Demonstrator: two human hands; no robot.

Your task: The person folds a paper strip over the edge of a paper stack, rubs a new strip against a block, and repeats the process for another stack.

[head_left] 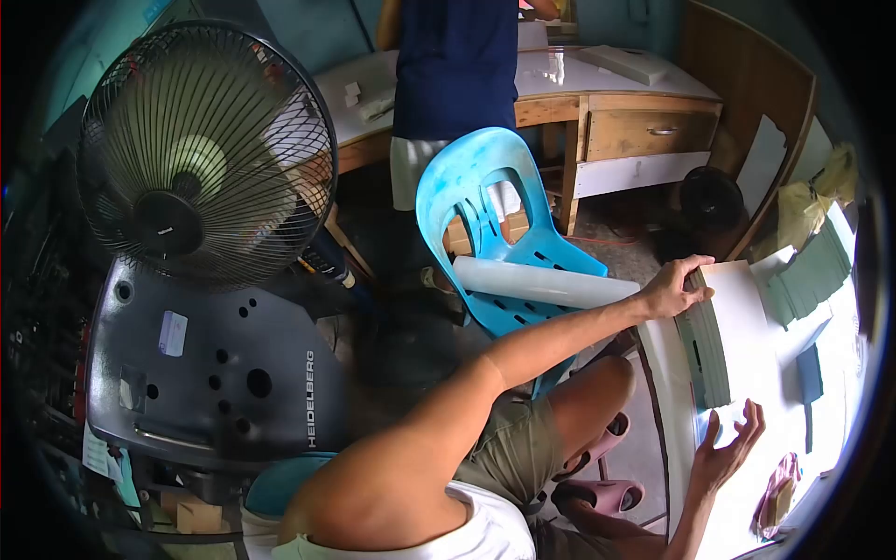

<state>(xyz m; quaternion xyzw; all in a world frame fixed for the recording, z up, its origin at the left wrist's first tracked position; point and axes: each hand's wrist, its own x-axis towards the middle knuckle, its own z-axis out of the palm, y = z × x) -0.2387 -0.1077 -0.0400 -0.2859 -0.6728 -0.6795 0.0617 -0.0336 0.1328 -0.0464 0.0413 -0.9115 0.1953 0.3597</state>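
Observation:
A thick stack of paper sheets (pixel 705 355), with a white top and greenish edges, lies on the white table (pixel 658 373) at the right. My left hand (pixel 677 287) grips the far end of this stack, its fingers bent over the corner. Near the stack's closer end, my right hand (pixel 730 448) is raised with its fingers apart and holds nothing. Further right on the table stand more greenish stacks (pixel 810 275) and a small blue-grey block (pixel 809 373). A pink plastic bag (pixel 777 495) lies to the right of my right hand.
A blue plastic chair (pixel 551 266) bears a white roll (pixel 541 282). Behind it a person in a dark shirt (pixel 455 70) stands at a desk (pixel 644 84). A large fan (pixel 205 154) and a dark Heidelberg machine (pixel 215 364) are at the left. A yellowish bag (pixel 803 210) hangs back right.

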